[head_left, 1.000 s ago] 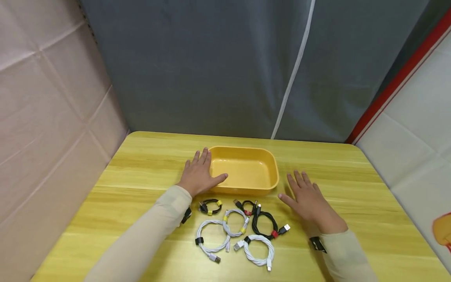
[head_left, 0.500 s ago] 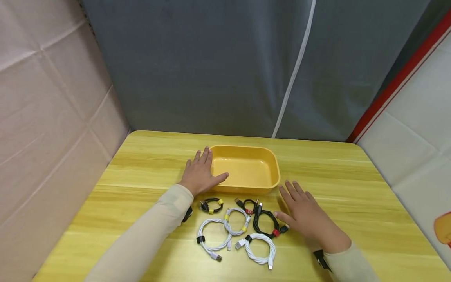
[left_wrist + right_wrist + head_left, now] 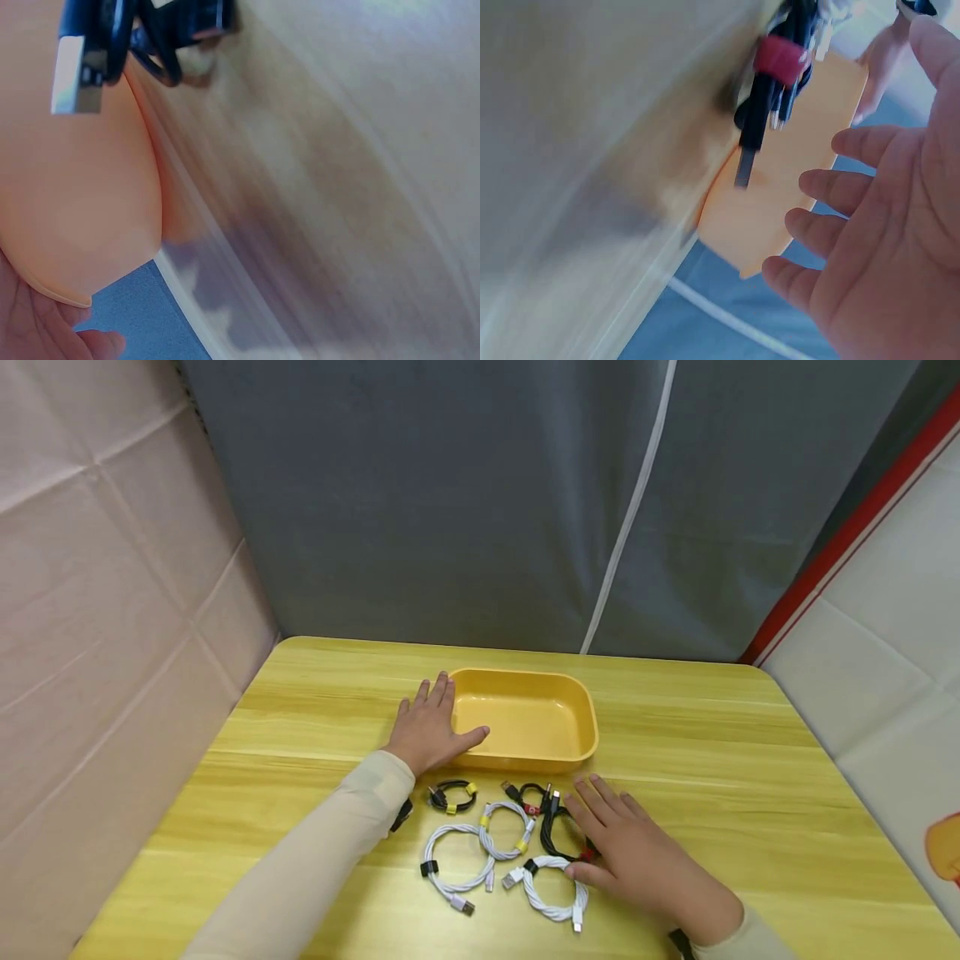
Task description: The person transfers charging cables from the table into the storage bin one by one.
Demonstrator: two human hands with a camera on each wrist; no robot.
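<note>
head view: the black cable with a red tie (image 3: 558,835) lies coiled on the yellow wooden table (image 3: 750,793), just in front of the yellow tray (image 3: 588,727) and partly covered by the right hand (image 3: 637,856). the right hand rests over the coil's right side with fingers straight and spread, thumb beside the white braided cable (image 3: 555,889) that lies just nearer the person; no finger is seen curled round anything. in the right wrist view the same hand (image 3: 889,217) shows an open palm with loosely extended fingers, and the red tie (image 3: 780,58) sits on the black coil close to the fingertips, though contact cannot be confirmed there. the left hand (image 3: 431,731) lies flat on the table against the tray's left wall, fingers straight, thumb reaching along the tray's near rim. outward from the black coil: a small black cable with a red tie (image 3: 528,797) just behind it, a white cable with yellow ties (image 3: 506,831) to its left, a larger white cable with a black tie (image 3: 453,864) further left, and a small black cable with yellow ties (image 3: 453,796) near the left sleeve. the left wrist view is blurred, showing the tray wall (image 3: 82,187) and a usb plug (image 3: 75,75). a grey curtain (image 3: 487,502) hangs behind the table.
</note>
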